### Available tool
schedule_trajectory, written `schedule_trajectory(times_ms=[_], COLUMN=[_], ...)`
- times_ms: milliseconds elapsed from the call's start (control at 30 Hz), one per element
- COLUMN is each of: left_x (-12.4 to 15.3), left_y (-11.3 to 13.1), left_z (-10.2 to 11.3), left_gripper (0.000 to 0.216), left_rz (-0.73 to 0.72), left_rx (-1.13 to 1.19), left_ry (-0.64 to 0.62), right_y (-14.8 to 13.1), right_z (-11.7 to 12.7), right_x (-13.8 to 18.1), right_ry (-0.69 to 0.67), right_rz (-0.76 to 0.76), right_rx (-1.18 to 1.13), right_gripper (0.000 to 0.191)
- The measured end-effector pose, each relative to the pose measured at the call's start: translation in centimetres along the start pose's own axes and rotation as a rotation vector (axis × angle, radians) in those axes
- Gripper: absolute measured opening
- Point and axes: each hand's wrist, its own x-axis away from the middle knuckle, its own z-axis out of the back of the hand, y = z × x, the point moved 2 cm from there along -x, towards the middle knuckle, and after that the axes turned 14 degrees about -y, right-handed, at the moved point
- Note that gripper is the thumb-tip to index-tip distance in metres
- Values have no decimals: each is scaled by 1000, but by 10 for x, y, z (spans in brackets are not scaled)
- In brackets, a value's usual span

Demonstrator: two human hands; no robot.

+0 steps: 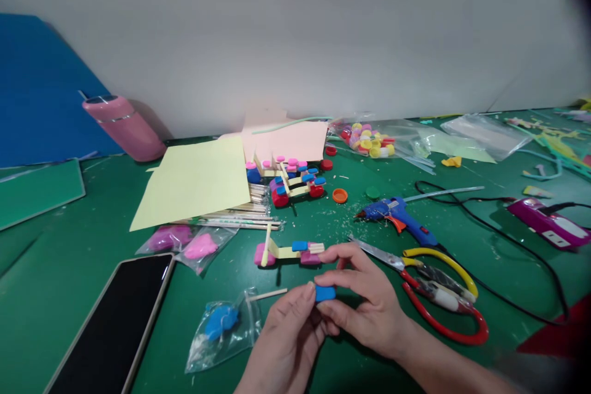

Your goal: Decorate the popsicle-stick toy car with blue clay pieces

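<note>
Both my hands meet low in the middle of the view over a green mat. My left hand (289,335) and my right hand (364,301) pinch a small blue foam piece (325,293) between their fingertips. Just beyond them lies a small craft model (289,252) made of wooden sticks with pink caps and a blue piece on top. A loose wooden stick (268,294) lies left of my fingers.
Scissors (434,286) and a blue glue gun (399,217) lie to the right, with a black cable and purple device (549,225). Finished models (295,183), yellow paper (196,181), bags of foam pieces (224,323), a phone (113,323) and a pink bottle (124,126) sit left and behind.
</note>
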Motion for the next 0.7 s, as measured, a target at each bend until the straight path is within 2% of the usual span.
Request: schedule_trajectory(times_ms=[200, 367, 567, 700], left_x=[-2, -1, -4, -4], left_y=[-4, -1, -4, -8], left_z=[4, 0, 6, 9], left_gripper=[12, 13, 14, 15], left_rz=[-7, -13, -11, 3], left_rx=[10, 37, 10, 14], left_ry=[-77, -10, -86, -82], right_y=[0, 0, 0, 0], right_z=[-1, 1, 0, -1], right_x=[0, -1, -1, -1], right_ry=[-4, 10, 2, 1], right_rz=[-3, -12, 12, 13], right_rx=[2, 9, 22, 12], right_gripper=[25, 22, 23, 22])
